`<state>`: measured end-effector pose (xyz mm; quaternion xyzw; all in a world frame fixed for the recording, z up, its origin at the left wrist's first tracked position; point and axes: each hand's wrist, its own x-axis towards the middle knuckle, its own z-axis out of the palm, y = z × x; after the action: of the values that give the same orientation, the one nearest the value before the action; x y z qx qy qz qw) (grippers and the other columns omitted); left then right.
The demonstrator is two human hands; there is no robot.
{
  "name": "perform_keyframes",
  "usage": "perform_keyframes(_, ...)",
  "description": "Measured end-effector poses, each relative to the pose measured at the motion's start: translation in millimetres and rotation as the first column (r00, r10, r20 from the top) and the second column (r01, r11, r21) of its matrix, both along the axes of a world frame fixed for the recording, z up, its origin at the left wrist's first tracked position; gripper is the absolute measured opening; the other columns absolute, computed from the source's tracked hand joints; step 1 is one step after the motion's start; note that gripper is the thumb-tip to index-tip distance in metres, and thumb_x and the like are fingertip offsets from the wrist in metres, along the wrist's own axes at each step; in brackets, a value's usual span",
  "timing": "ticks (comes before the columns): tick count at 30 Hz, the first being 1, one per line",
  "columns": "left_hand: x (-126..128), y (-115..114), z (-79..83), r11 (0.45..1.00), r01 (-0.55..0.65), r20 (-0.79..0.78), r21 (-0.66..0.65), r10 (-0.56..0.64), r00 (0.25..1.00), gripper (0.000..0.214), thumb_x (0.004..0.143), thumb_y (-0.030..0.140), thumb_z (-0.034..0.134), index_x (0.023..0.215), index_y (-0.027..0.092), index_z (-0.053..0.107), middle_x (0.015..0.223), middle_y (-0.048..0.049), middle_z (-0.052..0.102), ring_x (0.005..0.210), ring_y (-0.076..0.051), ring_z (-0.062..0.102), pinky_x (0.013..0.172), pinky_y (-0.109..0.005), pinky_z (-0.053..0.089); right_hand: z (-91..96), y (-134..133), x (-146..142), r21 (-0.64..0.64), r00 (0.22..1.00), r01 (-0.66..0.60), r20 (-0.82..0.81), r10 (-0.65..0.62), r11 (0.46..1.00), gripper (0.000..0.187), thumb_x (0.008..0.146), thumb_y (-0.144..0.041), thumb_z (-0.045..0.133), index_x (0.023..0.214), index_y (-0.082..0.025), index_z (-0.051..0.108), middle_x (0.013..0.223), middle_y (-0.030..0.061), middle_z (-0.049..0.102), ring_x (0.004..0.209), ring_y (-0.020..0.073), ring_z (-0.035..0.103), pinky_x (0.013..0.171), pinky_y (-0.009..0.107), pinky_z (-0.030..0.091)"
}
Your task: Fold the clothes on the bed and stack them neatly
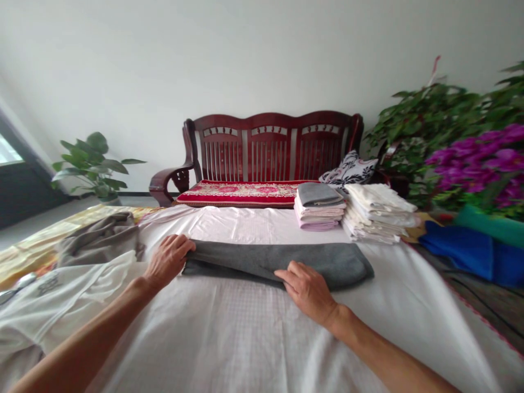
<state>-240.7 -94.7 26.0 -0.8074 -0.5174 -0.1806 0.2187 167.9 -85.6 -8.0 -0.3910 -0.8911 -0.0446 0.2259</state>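
Observation:
A dark grey towel (262, 259), folded into a long strip, lies crosswise on the white cloth (245, 333) that covers the table. At its left end, my left hand (170, 259) is closed on the corner, thumb side toward the towel. My right hand (307, 289) is at the near edge, right of the middle, its fingers bent and gripping the fabric there. Between the hands the upper layer sags slightly apart from the layer below. Beyond the towel stands a stack of folded cloths (321, 210) with a grey one on top.
Right of that stack sits a taller pile of white folded cloths (376, 210). Crumpled grey fabric (104, 237) and a sheer white garment (69, 297) lie at left. A wooden bench (266, 144) stands behind; purple flowers (483, 164) and blue fabric (466, 251) are at right.

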Motion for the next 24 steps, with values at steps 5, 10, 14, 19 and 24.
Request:
perform_keyframes(5,-2,-10,-16.6,0.989,0.033,-0.059,-0.144,-0.042,0.997,0.031,0.076,0.000,0.046,0.089,0.023,0.062,0.087,-0.0044,0.064,0.087,-0.023,0.059,0.085,-0.037,0.046,1.5,1,6,-0.042,0.997,-0.069,0.030,0.070,0.997,0.033,0.092,-0.013,0.054,0.118,-0.026,0.069,0.089,0.0032,0.062,0.087,0.0179,0.058,0.076,0.030,0.044)
perform_keyframes(10,2,-21,-4.3,0.964,0.024,-0.077,-0.267,-0.046,0.996,0.029,0.075,0.008,0.058,0.098,0.024,0.064,0.094,-0.0015,0.067,0.096,-0.023,0.062,0.101,-0.045,0.040,7.1,-2,8,-0.096,0.995,-0.093,0.019,0.095,0.991,0.030,0.092,-0.021,0.059,0.119,-0.027,0.070,0.091,0.0030,0.063,0.088,0.0188,0.058,0.079,0.031,0.043)
perform_keyframes(14,33,-30,5.4,0.971,0.071,-0.009,-0.230,-0.075,0.997,0.016,0.085,0.026,0.065,0.101,0.024,0.066,0.097,-0.0020,0.069,0.099,-0.024,0.062,0.105,-0.047,0.037,15.3,3,13,-0.190,0.989,-0.124,-0.108,0.105,0.974,0.024,0.099,-0.026,0.050,0.104,-0.026,0.073,0.088,0.0015,0.067,0.087,0.0158,0.061,0.080,0.027,0.045)
perform_keyframes(19,101,-24,4.8,0.922,0.261,0.152,-0.285,-0.226,0.962,0.020,0.099,0.024,0.049,0.091,0.021,0.067,0.092,-0.0025,0.069,0.088,-0.018,0.063,0.084,-0.032,0.047,26.3,42,29,-0.123,0.987,0.105,-0.106,-0.118,0.987,0.026,0.096,-0.021,0.051,0.114,-0.022,0.070,0.112,0.0054,0.071,0.106,0.0202,0.061,0.095,0.031,0.043)
perform_keyframes(24,168,-7,0.3,0.861,0.426,0.277,-0.278,-0.352,0.894,0.018,0.098,0.018,0.050,0.101,0.021,0.068,0.101,-0.0026,0.071,0.096,-0.018,0.063,0.088,-0.032,0.048,31.9,84,35,-0.132,0.950,0.274,0.190,-0.247,0.953,0.037,0.093,-0.033,0.058,0.127,-0.019,0.065,0.123,0.0109,0.068,0.117,0.0280,0.056,0.098,0.039,0.041)
